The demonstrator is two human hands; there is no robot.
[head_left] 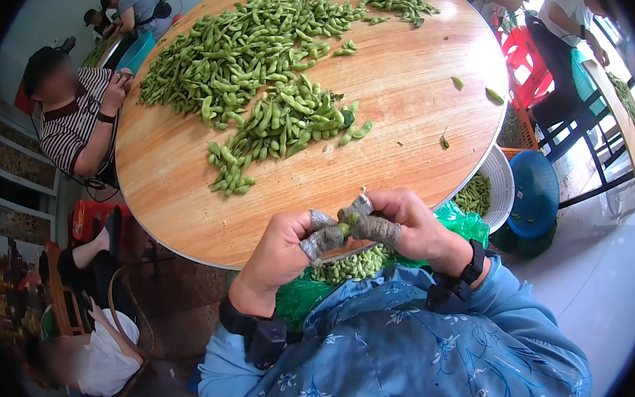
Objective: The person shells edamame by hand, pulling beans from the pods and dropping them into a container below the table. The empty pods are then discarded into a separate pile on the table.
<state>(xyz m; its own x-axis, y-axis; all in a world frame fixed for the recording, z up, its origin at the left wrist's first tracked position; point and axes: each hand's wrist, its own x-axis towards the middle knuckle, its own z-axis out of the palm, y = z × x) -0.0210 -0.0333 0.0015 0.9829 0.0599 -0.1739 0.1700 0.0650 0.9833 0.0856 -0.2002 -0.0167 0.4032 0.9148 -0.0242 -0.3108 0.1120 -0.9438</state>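
Note:
My left hand [288, 249] and my right hand [405, 225] meet just below the near edge of the round wooden table [399, 102]. Grey cloth wraps cover the thumbs and fingertips. Together they pinch one green soybean pod [346, 226] between the wrapped fingers. Under my hands a green plastic bag [463, 223] holds shelled beans [352, 265]. A big heap of green pods [254, 61] covers the far left half of the table, with a smaller clump [282, 126] nearer to me.
A white basket [497, 184] with pods sits right of my hands, a blue basin [535, 192] beyond it. A person in a striped shirt [73, 121] sits at the table's left. Other people sit at the far side and at the lower left. Red stools [525, 63] stand right.

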